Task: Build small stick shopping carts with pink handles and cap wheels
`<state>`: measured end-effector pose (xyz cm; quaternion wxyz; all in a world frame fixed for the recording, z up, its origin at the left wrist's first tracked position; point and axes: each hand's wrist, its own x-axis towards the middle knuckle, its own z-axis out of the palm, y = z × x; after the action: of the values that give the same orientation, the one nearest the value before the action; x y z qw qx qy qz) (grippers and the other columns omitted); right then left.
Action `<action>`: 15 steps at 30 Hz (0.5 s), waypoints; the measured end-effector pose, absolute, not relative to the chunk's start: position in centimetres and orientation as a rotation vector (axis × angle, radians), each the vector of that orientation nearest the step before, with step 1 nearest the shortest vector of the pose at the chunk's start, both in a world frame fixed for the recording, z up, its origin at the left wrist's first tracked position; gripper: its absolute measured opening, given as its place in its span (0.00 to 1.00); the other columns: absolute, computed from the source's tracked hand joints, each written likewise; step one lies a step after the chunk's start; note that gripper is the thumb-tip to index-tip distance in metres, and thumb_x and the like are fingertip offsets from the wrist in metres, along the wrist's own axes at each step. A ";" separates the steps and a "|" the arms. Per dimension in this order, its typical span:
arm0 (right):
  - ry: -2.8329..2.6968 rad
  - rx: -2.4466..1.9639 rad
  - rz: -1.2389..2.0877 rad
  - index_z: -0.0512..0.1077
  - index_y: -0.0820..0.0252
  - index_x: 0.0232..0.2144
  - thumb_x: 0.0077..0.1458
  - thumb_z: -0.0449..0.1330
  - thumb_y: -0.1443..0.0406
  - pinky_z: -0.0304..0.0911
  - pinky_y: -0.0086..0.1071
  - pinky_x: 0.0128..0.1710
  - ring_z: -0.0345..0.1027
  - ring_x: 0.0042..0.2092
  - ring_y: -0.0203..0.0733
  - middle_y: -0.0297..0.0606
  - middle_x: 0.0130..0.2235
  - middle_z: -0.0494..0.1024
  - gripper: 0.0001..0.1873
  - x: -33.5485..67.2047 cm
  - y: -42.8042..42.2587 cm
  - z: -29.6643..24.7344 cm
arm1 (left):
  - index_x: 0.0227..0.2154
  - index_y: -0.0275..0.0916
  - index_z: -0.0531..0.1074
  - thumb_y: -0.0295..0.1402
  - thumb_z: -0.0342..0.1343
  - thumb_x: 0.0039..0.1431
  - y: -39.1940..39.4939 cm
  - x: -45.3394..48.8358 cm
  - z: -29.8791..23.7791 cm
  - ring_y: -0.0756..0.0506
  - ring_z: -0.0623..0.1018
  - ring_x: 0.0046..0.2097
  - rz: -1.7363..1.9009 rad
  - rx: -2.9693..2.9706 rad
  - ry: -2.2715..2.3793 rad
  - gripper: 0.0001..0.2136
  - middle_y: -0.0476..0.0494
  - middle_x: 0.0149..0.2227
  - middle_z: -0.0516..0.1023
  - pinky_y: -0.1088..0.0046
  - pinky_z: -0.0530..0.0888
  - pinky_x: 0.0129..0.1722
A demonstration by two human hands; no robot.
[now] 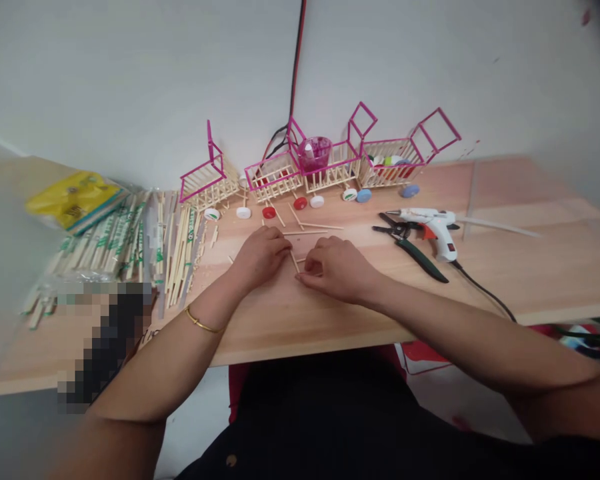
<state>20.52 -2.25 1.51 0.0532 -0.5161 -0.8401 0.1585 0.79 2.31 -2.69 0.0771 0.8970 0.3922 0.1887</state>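
My left hand (264, 259) is closed, its fingertips at the upper end of a short thin wooden stick (295, 260). At the stick's lower end, my right hand (336, 270) pinches with thumb and fingers. Another short stick piece (301, 261) shows partly between the hands; whether it joins the first I cannot tell. Just beyond my fingers lie a longer loose stick (313, 232) and some angled pieces. Behind them stands a row of small stick-built carts with magenta rims and bottle-cap wheels, among them a left cart (203, 183) and a right cart (387, 167).
Right of my hands are a white glue gun (430, 220) with a cord and dark-handled pliers (420, 259). Bundled wrapped chopsticks (115, 240), a yellow packet (73, 200) and loose sticks (180, 247) cover the left. A magenta-stained cup (315, 155) stands among the carts.
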 end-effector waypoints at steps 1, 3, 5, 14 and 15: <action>-2.533 -1.647 0.450 0.77 0.58 0.30 0.53 0.60 0.53 0.58 0.39 0.44 0.67 0.43 0.49 0.44 0.38 0.75 0.15 20.1 -2.5 1.5 | 0.36 0.36 0.78 0.30 0.51 0.61 2.3 0.8 -2.6 0.42 0.73 0.39 0.556 2.677 1.187 0.10 0.38 0.36 0.76 0.62 0.71 0.42; -2.482 -1.781 0.396 0.77 0.58 0.30 0.52 0.59 0.52 0.57 0.40 0.43 0.66 0.44 0.51 0.44 0.39 0.75 0.16 19.3 -2.9 1.4 | 0.35 0.35 0.78 0.29 0.52 0.61 2.2 0.9 -2.4 0.42 0.73 0.40 0.536 2.663 1.209 0.10 0.38 0.36 0.76 0.61 0.71 0.43; -2.437 -1.859 0.367 0.77 0.57 0.30 0.52 0.59 0.53 0.57 0.41 0.43 0.65 0.45 0.52 0.44 0.39 0.75 0.15 18.6 -3.2 1.1 | 0.34 0.35 0.78 0.29 0.52 0.60 2.2 1.1 -2.2 0.41 0.73 0.40 0.533 2.652 1.236 0.09 0.38 0.36 0.76 0.61 0.71 0.43; -2.449 -1.959 0.286 0.77 0.60 0.34 0.55 0.54 0.58 0.59 0.44 0.40 0.68 0.44 0.55 0.50 0.40 0.76 0.15 17.3 -3.5 0.4 | 0.30 0.36 0.77 0.32 0.54 0.59 2.0 1.7 -2.1 0.42 0.73 0.39 0.518 2.549 1.352 0.08 0.40 0.33 0.76 0.60 0.69 0.42; -2.449 -1.971 0.281 0.77 0.60 0.35 0.55 0.54 0.58 0.59 0.44 0.40 0.68 0.44 0.55 0.50 0.39 0.76 0.15 17.2 -3.6 0.5 | 0.30 0.37 0.77 0.33 0.54 0.59 2.0 1.7 -2.1 0.42 0.73 0.39 0.514 2.533 1.372 0.08 0.41 0.33 0.76 0.60 0.69 0.42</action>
<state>17.21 -3.56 0.47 -0.0074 -0.6244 -0.7760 0.0889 1.74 1.97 -2.07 0.1072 0.8606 0.4662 0.1746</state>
